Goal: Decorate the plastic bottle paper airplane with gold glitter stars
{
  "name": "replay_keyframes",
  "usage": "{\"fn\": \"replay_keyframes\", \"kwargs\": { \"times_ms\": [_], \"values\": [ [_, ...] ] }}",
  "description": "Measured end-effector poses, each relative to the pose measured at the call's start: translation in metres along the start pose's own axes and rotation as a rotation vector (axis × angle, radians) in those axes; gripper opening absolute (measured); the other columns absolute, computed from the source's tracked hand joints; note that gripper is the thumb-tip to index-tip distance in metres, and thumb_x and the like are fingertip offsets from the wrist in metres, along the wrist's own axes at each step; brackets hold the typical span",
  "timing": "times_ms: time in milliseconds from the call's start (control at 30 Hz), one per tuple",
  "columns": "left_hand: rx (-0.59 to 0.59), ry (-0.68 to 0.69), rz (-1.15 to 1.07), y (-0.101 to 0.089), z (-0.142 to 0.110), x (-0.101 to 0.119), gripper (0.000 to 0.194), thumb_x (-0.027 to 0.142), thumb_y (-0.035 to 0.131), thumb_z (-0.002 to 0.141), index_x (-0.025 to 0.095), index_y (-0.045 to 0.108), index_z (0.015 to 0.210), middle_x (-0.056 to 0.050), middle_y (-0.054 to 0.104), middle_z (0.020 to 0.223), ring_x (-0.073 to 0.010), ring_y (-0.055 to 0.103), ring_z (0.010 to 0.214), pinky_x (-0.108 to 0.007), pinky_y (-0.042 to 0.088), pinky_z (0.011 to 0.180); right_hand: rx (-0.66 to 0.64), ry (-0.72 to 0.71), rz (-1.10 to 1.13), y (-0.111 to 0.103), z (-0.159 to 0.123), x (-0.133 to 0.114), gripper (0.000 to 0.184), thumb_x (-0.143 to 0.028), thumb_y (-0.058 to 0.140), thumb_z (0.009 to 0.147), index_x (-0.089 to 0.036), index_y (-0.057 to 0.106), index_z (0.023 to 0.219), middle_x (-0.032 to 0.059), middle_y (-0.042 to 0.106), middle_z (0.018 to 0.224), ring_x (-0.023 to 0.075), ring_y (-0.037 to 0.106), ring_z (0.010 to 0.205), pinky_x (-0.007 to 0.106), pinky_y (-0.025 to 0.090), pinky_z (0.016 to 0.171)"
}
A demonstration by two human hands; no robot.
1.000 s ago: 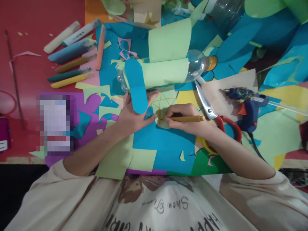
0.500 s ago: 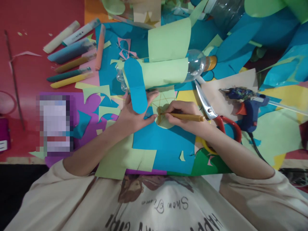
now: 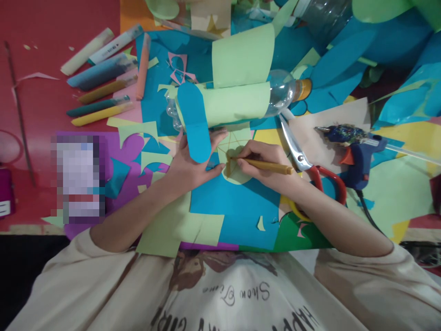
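My right hand (image 3: 263, 161) grips a brown marker (image 3: 272, 166), its tip on a pale green paper piece (image 3: 237, 138) with brown lines drawn across it. My left hand (image 3: 193, 161) lies with fingers spread, thumb and fingertips at the left edge of that piece. Over the back of this hand reaches a blue rounded paper strip (image 3: 196, 124). The strip's far end rests on a clear plastic bottle (image 3: 280, 92) lying on its side, wrapped in light green paper (image 3: 236, 103). Blue paper (image 3: 234, 202) lies under the drawn piece.
Red-handled scissors (image 3: 301, 161) lie right of my right hand, with a blue glue gun (image 3: 360, 161) beyond them. Several markers (image 3: 103, 73) are spread at upper left. A blurred-out phone (image 3: 81, 179) lies on the left, and paper scraps (image 3: 139, 131) surround the work.
The marker tip has moved a little up the green paper, away from my body, and my right hand shifted slightly with it. My left hand has stayed in place.
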State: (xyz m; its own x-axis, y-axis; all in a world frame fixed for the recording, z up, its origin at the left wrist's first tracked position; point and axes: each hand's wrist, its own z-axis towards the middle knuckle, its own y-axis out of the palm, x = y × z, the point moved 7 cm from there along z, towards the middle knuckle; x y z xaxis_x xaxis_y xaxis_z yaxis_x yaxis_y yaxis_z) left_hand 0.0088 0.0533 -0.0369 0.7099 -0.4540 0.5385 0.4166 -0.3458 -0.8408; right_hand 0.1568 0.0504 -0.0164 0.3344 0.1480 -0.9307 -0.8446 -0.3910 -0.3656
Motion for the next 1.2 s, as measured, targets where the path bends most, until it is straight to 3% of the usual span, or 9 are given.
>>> {"fn": "replay_keyframes", "kwargs": {
  "times_ms": [233, 500, 633, 800, 1000, 1200],
  "values": [
    [0.018, 0.018, 0.005, -0.001, 0.000, 0.001, 0.057, 0.040, 0.054, 0.093, 0.019, 0.045, 0.145, -0.012, 0.050, 0.150, -0.0319, 0.047, 0.138, -0.054, 0.032, 0.117, -0.084, 0.009, 0.017, 0.003, -0.001, -0.002, 0.025, -0.023, 0.058, 0.084, -0.020, 0.043, 0.065, -0.0049, 0.044, 0.058, 0.0067, 0.037, 0.053, 0.023, 0.027, 0.049],
    [0.022, 0.028, 0.014, 0.000, 0.000, 0.000, 0.057, 0.040, 0.055, 0.094, 0.019, 0.044, 0.146, -0.014, 0.051, 0.149, -0.0333, 0.046, 0.139, -0.054, 0.031, 0.118, -0.179, 0.072, 0.034, 0.009, -0.004, -0.001, 0.021, -0.019, 0.057, 0.080, -0.019, 0.045, 0.062, -0.0042, 0.049, 0.060, 0.0067, 0.039, 0.055, 0.024, 0.028, 0.052],
    [0.021, 0.021, 0.009, 0.000, 0.000, 0.000, 0.059, 0.040, 0.055, 0.094, 0.019, 0.043, 0.147, -0.014, 0.051, 0.149, -0.0335, 0.047, 0.138, -0.055, 0.028, 0.120, -0.118, 0.122, 0.040, 0.004, -0.002, 0.002, 0.020, -0.021, 0.057, 0.079, -0.020, 0.045, 0.062, -0.0038, 0.048, 0.059, 0.0078, 0.039, 0.055, 0.024, 0.029, 0.051],
    [0.003, -0.006, 0.006, 0.000, 0.000, -0.001, 0.060, 0.040, 0.056, 0.092, 0.021, 0.043, 0.147, -0.011, 0.050, 0.151, -0.0316, 0.046, 0.139, -0.053, 0.032, 0.118, 0.010, 0.063, 0.033, -0.006, -0.001, 0.000, 0.020, -0.023, 0.057, 0.084, -0.021, 0.047, 0.068, -0.0031, 0.051, 0.060, 0.0088, 0.043, 0.054, 0.024, 0.032, 0.051],
    [0.008, -0.004, 0.016, -0.002, -0.001, 0.001, 0.060, 0.040, 0.057, 0.092, 0.023, 0.042, 0.148, -0.010, 0.050, 0.151, -0.0318, 0.047, 0.138, -0.056, 0.027, 0.120, -0.001, 0.029, 0.048, -0.005, -0.001, 0.001, 0.019, -0.022, 0.059, 0.086, -0.021, 0.048, 0.071, -0.0028, 0.054, 0.062, 0.0095, 0.045, 0.055, 0.024, 0.033, 0.051],
    [0.015, 0.000, 0.003, -0.001, 0.000, 0.000, 0.059, 0.040, 0.055, 0.093, 0.020, 0.043, 0.147, -0.011, 0.051, 0.150, -0.0320, 0.047, 0.138, -0.053, 0.035, 0.116, -0.043, 0.063, 0.024, -0.004, -0.001, 0.003, 0.018, -0.024, 0.060, 0.085, -0.021, 0.049, 0.070, -0.0026, 0.053, 0.063, 0.0096, 0.043, 0.057, 0.025, 0.033, 0.052]
  ]
}}
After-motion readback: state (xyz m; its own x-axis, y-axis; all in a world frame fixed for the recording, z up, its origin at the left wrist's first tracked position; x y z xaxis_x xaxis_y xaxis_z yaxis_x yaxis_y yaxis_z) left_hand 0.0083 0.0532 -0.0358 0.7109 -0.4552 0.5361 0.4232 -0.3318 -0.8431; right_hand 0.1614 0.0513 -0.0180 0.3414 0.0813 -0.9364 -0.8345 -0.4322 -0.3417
